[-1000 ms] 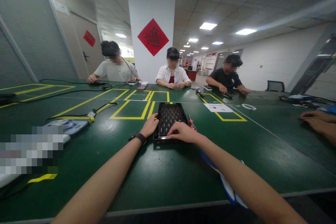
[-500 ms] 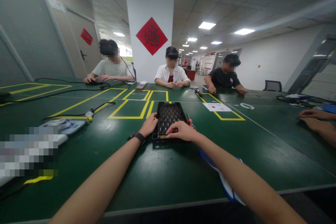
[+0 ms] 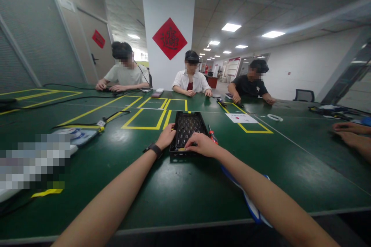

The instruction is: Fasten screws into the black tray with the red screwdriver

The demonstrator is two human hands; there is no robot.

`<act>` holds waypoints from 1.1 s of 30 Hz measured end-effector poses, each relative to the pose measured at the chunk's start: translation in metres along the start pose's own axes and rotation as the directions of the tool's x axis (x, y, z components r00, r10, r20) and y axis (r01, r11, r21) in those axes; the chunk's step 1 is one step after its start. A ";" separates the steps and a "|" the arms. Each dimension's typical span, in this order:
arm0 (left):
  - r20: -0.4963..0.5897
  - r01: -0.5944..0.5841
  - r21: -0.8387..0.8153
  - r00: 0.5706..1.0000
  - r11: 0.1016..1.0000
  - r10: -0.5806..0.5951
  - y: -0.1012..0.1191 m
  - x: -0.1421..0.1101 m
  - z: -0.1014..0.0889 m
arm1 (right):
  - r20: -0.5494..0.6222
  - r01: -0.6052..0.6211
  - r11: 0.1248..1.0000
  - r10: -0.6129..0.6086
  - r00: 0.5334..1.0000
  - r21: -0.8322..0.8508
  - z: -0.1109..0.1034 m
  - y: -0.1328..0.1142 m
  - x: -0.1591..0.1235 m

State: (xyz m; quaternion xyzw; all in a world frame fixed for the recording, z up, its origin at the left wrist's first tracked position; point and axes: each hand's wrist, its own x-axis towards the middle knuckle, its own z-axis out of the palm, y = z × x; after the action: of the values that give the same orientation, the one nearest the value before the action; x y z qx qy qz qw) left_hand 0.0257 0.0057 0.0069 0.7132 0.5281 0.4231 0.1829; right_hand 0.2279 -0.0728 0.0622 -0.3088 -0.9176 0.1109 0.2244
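A black perforated tray (image 3: 189,125) lies on the green table (image 3: 179,189) in front of me. My left hand (image 3: 166,137), with a black watch on its wrist, grips the tray's left edge. My right hand (image 3: 202,145) rests on the tray's near right corner, fingers curled over something small inside it that I cannot make out. A red-handled screwdriver (image 3: 212,135) lies just right of the tray, beside my right hand.
Three people sit across the table, and another person's hands (image 3: 349,133) rest at the right edge. Yellow tape outlines (image 3: 145,117), black cables (image 3: 87,123), a white paper (image 3: 241,118), a tape ring (image 3: 274,117) and a blue-white strap (image 3: 252,208) lie around.
Both hands have stayed on the tray. Only my view has shifted slightly, and the people opposite have moved their arms a little.
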 end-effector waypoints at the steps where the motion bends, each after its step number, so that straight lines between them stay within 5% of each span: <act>1: 0.001 0.000 0.001 1.000 1.000 0.000 -0.001 0.000 0.000 | -0.002 0.006 1.000 -0.006 1.000 -0.004 0.000 0.001 0.000; 33: 0.000 -0.015 0.005 1.000 1.000 0.015 0.000 -0.001 -0.003 | 0.021 -0.031 0.958 0.027 0.999 0.285 0.004 0.009 0.000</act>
State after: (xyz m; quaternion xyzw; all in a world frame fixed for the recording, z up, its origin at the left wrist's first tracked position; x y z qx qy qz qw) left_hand 0.0234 0.0040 0.0079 0.7175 0.5237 0.4233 0.1779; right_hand 0.2303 -0.0663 0.0557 -0.2857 -0.8894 0.2477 0.2570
